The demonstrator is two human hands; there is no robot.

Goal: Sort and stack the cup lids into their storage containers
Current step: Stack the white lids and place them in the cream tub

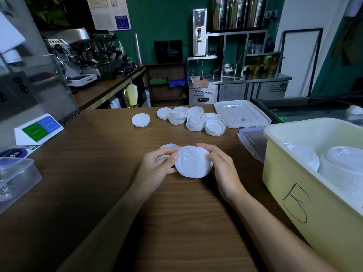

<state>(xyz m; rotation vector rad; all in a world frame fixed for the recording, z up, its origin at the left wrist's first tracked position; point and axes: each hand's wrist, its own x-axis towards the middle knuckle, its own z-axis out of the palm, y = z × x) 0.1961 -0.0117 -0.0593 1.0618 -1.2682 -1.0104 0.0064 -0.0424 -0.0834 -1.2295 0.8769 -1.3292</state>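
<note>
Both my hands hold a short stack of white cup lids (191, 161) just above the wooden counter (98, 183). My left hand (157, 167) grips its left rim, thumb on top. My right hand (220, 163) curls round the right rim. Another white lid (167, 146) peeks out behind my left fingers. Several loose lids in small piles (194, 119) lie farther back, with one small pile (140, 120) apart to their left. A pale yellow storage bin (306, 195) at the right holds stacked lids (341, 163).
The bin's white cover (241, 114) lies flat at the back right. A clear box lid (253, 142) leans against the yellow bin. A clear plastic container (15, 175) sits at the left edge, with a green and blue card (39, 128) behind it.
</note>
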